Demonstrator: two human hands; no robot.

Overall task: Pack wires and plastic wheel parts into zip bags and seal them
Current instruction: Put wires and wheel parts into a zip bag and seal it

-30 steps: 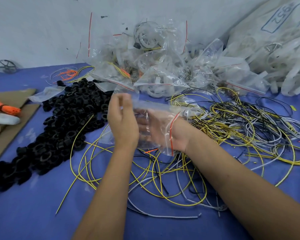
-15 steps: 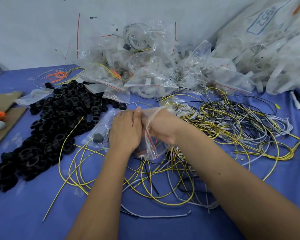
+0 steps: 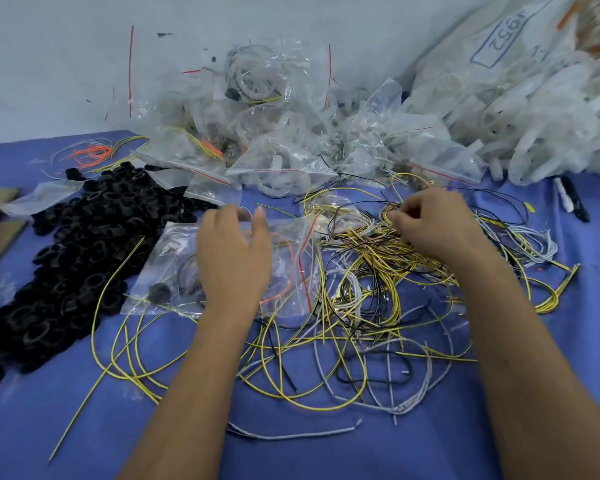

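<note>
Head view, zip bag [image 3: 222, 265]: lies flat on the blue desk [image 3: 499, 445], a black wheel part [image 3: 159, 292] inside, red seal strip facing right.
Left hand [image 3: 234, 258]: fingers relaxed, spread over the bag, gripping nothing.
Right hand [image 3: 430, 226]: fingers curled into the wire tangle [image 3: 361, 271], pinching strands.
Handling: wires look light, springy and snag-prone; best gathered as a loop. Bag film is likely thin and slippery; hold it at the mouth.

Zip bag [image 3: 222, 265] laid centre on table [image 3: 49, 427]; wheel parts [image 3: 84, 244] heaped to left, wires [image 3: 378, 289] tangled to right, filled bags [image 3: 274, 133] piled far behind.
</note>
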